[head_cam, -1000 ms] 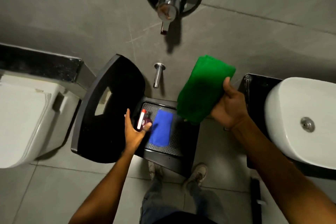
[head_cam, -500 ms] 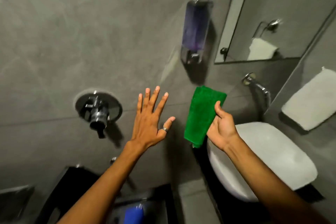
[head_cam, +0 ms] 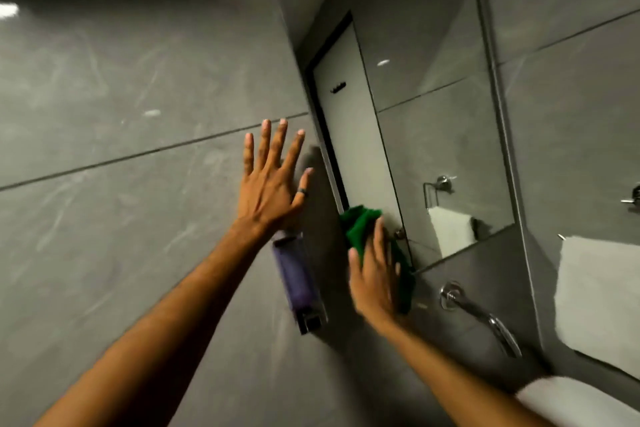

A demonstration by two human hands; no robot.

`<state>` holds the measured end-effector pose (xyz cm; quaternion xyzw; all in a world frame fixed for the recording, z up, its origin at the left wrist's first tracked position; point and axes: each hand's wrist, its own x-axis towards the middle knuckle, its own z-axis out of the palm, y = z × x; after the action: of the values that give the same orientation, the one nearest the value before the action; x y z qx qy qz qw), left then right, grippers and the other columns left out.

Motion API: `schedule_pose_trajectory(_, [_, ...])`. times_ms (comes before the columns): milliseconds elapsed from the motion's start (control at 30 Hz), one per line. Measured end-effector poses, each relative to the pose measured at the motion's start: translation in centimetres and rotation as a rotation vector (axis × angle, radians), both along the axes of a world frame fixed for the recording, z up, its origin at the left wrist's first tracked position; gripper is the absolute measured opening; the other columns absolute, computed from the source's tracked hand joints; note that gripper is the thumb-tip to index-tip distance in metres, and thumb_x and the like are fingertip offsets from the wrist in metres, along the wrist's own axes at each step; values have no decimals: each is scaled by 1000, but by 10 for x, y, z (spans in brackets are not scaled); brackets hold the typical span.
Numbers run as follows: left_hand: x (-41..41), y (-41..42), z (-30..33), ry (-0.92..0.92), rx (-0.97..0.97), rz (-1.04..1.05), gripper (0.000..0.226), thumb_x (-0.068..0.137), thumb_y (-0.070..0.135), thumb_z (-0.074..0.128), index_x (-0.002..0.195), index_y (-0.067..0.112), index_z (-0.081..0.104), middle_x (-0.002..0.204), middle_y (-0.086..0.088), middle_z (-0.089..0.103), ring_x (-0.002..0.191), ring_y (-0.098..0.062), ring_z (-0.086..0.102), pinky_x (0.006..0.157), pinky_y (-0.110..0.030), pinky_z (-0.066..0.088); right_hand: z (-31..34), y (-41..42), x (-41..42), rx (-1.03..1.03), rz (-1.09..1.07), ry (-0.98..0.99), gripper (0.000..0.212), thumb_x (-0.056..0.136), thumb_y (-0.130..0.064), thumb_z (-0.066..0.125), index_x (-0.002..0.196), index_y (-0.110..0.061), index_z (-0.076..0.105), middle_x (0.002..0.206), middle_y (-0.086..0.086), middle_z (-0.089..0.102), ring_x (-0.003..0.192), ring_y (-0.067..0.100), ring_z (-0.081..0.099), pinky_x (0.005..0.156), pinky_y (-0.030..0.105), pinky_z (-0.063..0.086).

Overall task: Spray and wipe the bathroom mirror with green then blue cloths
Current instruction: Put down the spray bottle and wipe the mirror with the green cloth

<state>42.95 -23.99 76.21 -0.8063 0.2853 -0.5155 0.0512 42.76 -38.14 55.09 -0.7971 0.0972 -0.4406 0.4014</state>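
The bathroom mirror [head_cam: 415,97] hangs on the grey tiled wall, tilted in my view. My right hand [head_cam: 374,274] presses the green cloth [head_cam: 360,225] flat against the mirror's lower left corner, fingers spread over it. My left hand [head_cam: 273,180] is empty, fingers spread, raised in front of the wall just left of the mirror's edge. The blue cloth and the spray bottle are out of view.
A purple soap dispenser [head_cam: 298,284] is fixed to the wall below my left hand. A chrome wall spout [head_cam: 485,315] sticks out under the mirror above the white basin [head_cam: 581,399]. A white towel [head_cam: 599,302] hangs at right.
My view swung up from the floor tray to the mirror. My left hand left the spray bottle and rose empty. My right hand carried the green cloth up onto the mirror's lower corner.
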Motion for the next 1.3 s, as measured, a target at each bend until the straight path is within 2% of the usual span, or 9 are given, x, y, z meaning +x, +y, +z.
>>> schedule_pose_trajectory(67, [17,-3,17,12,36,51,72,101,54,29,165,23,20,175,-11,9,162,-34,-1,130,-58,1,-15,7,14,-221,-94,79,72,98,-59,20,159,-21,12,169,0,6,155,28,16,104,59,39])
schedule_pose_trajectory(167, [41,-4,17,-5,46,104,72,102,57,22,166,25,14,176,-9,2,162,-32,-7,130,-58,-2,-28,-10,31,-314,-93,77,71,99,-57,19,160,-21,10,169,1,9,151,30,23,96,54,41])
schedule_pose_trajectory(267, [59,-8,0,-123,34,140,74,102,60,24,166,26,10,176,-8,1,162,-34,-4,129,-59,-4,-38,-28,47,-440,-87,-8,63,100,-53,19,159,-32,9,169,-4,-1,151,28,18,101,50,30])
schedule_pose_trajectory(367, [66,-9,0,-172,15,143,74,102,63,25,166,29,8,176,-7,2,162,-34,-3,129,-59,-2,-39,-35,57,-551,-78,-99,58,101,-50,24,157,-38,14,169,-3,4,154,28,15,103,47,28])
schedule_pose_trajectory(533, [67,-10,-2,-205,-13,134,76,101,65,22,166,30,6,176,-7,-1,162,-34,-5,129,-57,-6,-37,-77,75,-712,-132,-308,59,101,-44,33,157,-29,22,168,-2,14,156,30,13,124,58,6])
schedule_pose_trajectory(833, [84,-12,-6,-282,-32,145,78,98,65,21,166,30,5,176,-3,-7,162,-32,-13,127,-48,-19,-18,-214,87,-210,-226,-256,61,102,-40,16,159,-18,13,168,3,13,157,24,9,127,48,7])
schedule_pose_trajectory(933, [89,-13,-6,-263,-57,123,78,96,64,25,166,33,7,176,-1,-7,162,-31,-14,128,-59,-10,-16,-263,93,-140,-246,-269,60,103,-40,15,159,-19,9,168,5,11,157,23,5,127,48,9])
schedule_pose_trajectory(1100, [92,-10,-8,-272,-59,141,80,95,64,26,166,33,5,176,0,-8,162,-30,-13,124,-71,10,-8,-328,98,-8,-297,-301,64,103,-40,15,156,-4,21,166,12,13,155,22,6,127,47,11])
schedule_pose_trajectory(1300, [84,-13,-6,-320,-20,183,79,97,63,23,166,27,10,176,-6,-4,162,-34,-9,128,-52,-16,3,-338,106,62,-333,-298,63,101,-38,15,159,-13,10,168,9,7,156,21,3,127,49,9])
